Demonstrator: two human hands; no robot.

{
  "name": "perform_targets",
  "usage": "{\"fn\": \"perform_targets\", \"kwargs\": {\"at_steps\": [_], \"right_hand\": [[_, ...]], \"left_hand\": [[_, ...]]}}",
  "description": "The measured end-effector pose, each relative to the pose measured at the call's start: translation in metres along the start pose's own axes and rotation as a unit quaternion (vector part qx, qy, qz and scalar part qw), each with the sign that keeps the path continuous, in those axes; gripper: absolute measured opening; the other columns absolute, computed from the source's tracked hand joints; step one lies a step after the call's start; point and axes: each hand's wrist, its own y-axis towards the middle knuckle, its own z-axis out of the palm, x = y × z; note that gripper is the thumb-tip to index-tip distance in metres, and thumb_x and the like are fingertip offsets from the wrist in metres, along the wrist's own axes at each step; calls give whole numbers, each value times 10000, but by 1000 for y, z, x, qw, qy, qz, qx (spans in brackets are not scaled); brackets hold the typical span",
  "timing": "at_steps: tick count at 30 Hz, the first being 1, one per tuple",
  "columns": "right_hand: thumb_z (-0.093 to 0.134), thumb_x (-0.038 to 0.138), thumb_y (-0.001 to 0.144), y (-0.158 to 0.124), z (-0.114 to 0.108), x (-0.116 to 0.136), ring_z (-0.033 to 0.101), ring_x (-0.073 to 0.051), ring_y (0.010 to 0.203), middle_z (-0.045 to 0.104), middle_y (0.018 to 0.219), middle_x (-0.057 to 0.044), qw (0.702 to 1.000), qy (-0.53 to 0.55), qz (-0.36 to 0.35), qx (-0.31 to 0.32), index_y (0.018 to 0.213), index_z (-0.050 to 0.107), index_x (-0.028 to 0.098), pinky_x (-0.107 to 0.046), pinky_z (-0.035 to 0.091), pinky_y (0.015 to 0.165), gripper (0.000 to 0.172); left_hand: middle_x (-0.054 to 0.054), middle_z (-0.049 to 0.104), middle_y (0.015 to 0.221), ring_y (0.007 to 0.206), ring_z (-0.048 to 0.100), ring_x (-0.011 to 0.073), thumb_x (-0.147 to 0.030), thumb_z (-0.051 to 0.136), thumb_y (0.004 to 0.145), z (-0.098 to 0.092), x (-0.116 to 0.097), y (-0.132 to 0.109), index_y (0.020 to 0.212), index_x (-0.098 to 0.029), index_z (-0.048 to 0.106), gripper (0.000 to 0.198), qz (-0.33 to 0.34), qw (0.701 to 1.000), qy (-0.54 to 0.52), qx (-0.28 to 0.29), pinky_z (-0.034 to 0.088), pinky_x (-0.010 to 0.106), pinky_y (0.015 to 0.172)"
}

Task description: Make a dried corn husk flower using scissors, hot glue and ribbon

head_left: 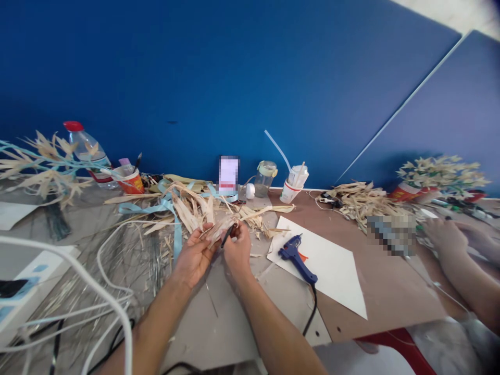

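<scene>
My left hand (196, 256) is closed on a pale dried husk piece (219, 232), pinching it in front of me over the table. Close beside it, my right hand (238, 252) is closed around a slim black tool (227, 236). The tool touches or lies against the husk; its exact kind is too small to tell. A thin wire (211, 299) slants down below the hands, its upper end hidden. Just behind them lies a heap of dried husk strips (191, 208), with a light blue ribbon (177, 237) trailing beside it.
To the right, a blue glue gun (295, 255) rests on white paper (339, 271). A power strip (39, 284) and looping white cable (105, 297) are at left. Cups, a bottle (88, 148) and a jar (265, 177) line the blue partition. A co-worker's hands (449, 237) are far right.
</scene>
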Motion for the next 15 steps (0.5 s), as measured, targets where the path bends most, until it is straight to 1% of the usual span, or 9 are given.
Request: {"fn": "perform_targets", "kwargs": {"at_steps": [4,7,10,13,15], "right_hand": [[611,208,659,4,2,-6,642,-177,737,686,810,-25,999,40,31,-1,907,582,185,-291,503,699,250],[617,214,658,6,0,-10,649,-182,742,689,810,-29,999,28,39,2,893,588,182,-295,503,707,239],[634,224,654,7,-2,-14,648,-187,750,688,798,-23,998,19,51,9,875,588,185,-299,500,710,229],[639,239,649,9,-3,-16,638,-190,734,679,784,-19,998,16,64,20,869,584,183,-298,494,686,234],[638,240,640,9,-2,-16,626,-186,722,670,774,-19,998,10,65,25,867,588,178,-292,486,671,241]], "left_hand": [[72,744,940,895,706,187,27,639,653,2,0,-1,935,-171,596,347,3,1000,8,7,558,284,841],[78,747,927,874,709,186,43,608,647,4,-1,-2,910,-160,599,332,6,1000,13,-2,566,275,812],[83,746,917,878,708,191,46,612,621,4,-1,-2,890,-151,603,333,17,1000,17,-9,563,280,822],[77,744,917,885,705,187,32,628,608,3,-1,-1,882,-153,604,332,26,999,29,-15,555,281,837],[74,743,912,874,704,183,21,638,603,3,-2,0,881,-154,604,330,33,998,40,-23,557,276,819]]}}
